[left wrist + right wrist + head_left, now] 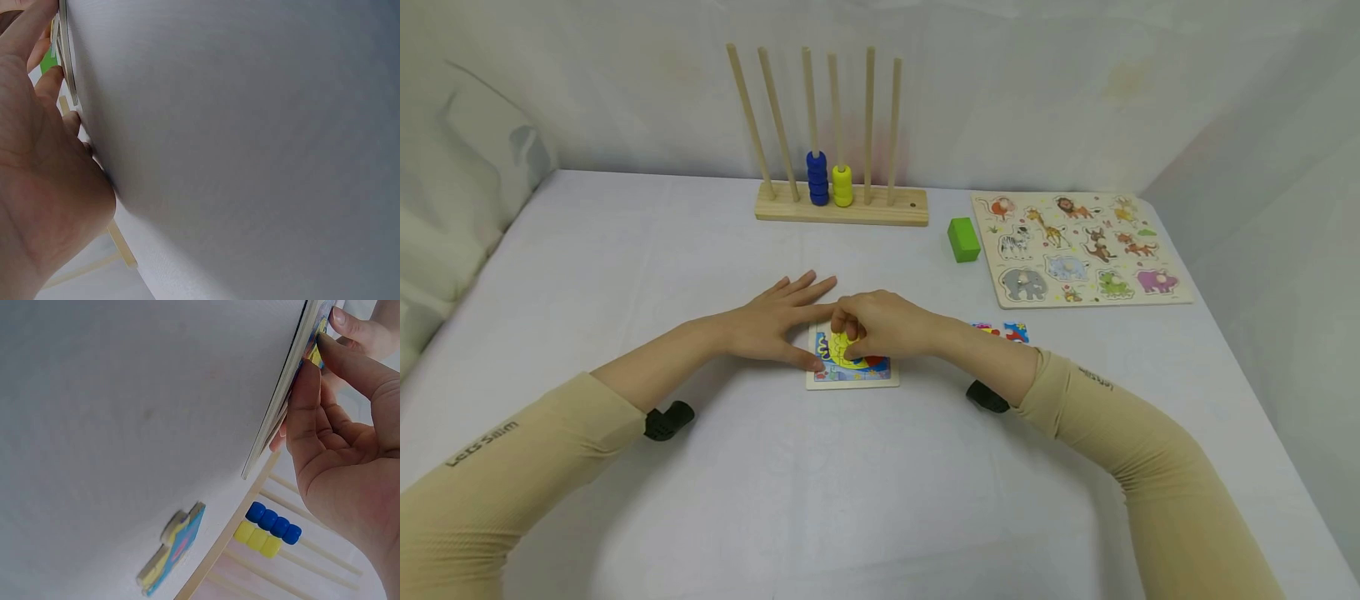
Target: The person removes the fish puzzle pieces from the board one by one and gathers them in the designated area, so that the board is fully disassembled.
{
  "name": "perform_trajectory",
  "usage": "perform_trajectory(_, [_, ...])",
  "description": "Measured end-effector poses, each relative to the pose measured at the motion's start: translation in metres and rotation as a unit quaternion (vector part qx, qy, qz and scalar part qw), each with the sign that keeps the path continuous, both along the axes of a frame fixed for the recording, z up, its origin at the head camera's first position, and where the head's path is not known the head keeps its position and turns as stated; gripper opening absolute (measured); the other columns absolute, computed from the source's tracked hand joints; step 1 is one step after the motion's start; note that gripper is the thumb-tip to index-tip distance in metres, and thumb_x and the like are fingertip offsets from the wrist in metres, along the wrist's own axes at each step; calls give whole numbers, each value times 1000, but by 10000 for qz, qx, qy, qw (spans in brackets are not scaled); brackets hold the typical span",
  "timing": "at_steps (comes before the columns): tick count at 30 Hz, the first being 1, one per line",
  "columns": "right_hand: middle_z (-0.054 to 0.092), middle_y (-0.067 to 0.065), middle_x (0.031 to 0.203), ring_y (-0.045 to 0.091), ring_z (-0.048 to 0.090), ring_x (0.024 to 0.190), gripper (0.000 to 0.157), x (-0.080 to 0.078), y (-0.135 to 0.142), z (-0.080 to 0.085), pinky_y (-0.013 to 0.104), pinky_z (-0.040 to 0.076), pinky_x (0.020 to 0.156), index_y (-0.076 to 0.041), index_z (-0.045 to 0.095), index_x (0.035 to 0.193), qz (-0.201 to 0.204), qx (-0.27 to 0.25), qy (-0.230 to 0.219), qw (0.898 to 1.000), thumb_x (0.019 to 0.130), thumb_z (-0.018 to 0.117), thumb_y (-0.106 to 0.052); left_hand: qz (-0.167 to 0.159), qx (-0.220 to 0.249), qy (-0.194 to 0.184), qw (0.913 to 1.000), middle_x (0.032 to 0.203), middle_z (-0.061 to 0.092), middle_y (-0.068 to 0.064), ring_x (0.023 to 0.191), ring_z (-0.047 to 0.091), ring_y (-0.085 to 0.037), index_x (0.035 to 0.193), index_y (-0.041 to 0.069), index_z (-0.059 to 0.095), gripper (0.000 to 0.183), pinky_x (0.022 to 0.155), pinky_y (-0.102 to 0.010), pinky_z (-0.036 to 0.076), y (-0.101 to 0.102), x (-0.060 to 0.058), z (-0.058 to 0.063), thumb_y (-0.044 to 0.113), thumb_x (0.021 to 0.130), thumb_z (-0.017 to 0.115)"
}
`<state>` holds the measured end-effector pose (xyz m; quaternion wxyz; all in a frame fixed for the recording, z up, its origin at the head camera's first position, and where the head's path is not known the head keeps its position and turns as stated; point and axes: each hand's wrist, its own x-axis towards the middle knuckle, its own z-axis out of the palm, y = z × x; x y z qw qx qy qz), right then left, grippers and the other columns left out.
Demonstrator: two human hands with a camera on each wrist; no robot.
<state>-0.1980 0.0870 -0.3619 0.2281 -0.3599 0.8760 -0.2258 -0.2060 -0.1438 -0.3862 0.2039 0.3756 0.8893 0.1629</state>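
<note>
I have wide cloth before the near edge of the puzzle, left hand spread at its left, right hand curled over it, grip I cannot tell.

The person wears two beige, close-fitting sleeves, the left sleeve and the right sleeve, each ending in a plain band of the same cloth short of the wrist, with a fine ribbed texture and creases toward the elbow. Dark lettering runs along the left one and reads "Lets Slim", while the print near the band of the right one is smaller and too blurred to read surely. The left hand and right hand are bare, and a black, lumpy, rounded attachment juts out beside the left band, with a darker wedge-shaped one, partly hidden, beside the right forearm.
</note>
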Motion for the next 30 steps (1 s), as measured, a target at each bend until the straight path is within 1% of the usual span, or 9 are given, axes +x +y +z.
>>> perform_trajectory(8, [64,-1,95,13,58,85,31,0,1,-1,23,48,78,-12,58,111,-6,-32,33,10000,87,76,-20,2,11,-27,10000,169,6,-9,156,-6,-41,155,23,33,88,121,-68,-1,0,0,1,56,83,71])
perform_trajectory(17, [62,-1,93,13,56,81,29,0,1,-1,23,46,75,-14,54,105,103,-173,54,9998,87,76,-19,6,-25,-18,10000,169,6,-9,156,-6,-41,155,23,35,87,121,-68,-1,1,-1,0,58,83,70])
perform_trajectory(20, [63,-1,93,13,56,81,26,0,1,-1,22,46,74,-15,54,105,132,-243,42,9996,89,74,-19,-1,-54,-6,10000,169,5,-9,156,-7,-40,154,23,35,87,122,-68,-2,1,-1,0,58,83,71])
perform_trajectory(26, [62,0,88,12,57,79,12,0,1,-2,20,47,71,-14,54,104,252,-492,93,9984,97,63,-17,-4,-126,-21,9999,170,3,-6,156,-8,-38,154,25,36,87,122,-66,-2,1,-1,-1,58,82,71])
perform_trajectory(30, [61,0,86,12,56,78,11,2,1,-2,20,46,71,-13,54,105,244,-581,78,9980,97,62,-17,13,-94,-32,10000,170,4,-6,156,-7,-38,153,24,37,87,122,-67,-2,1,-1,0,58,81,72])
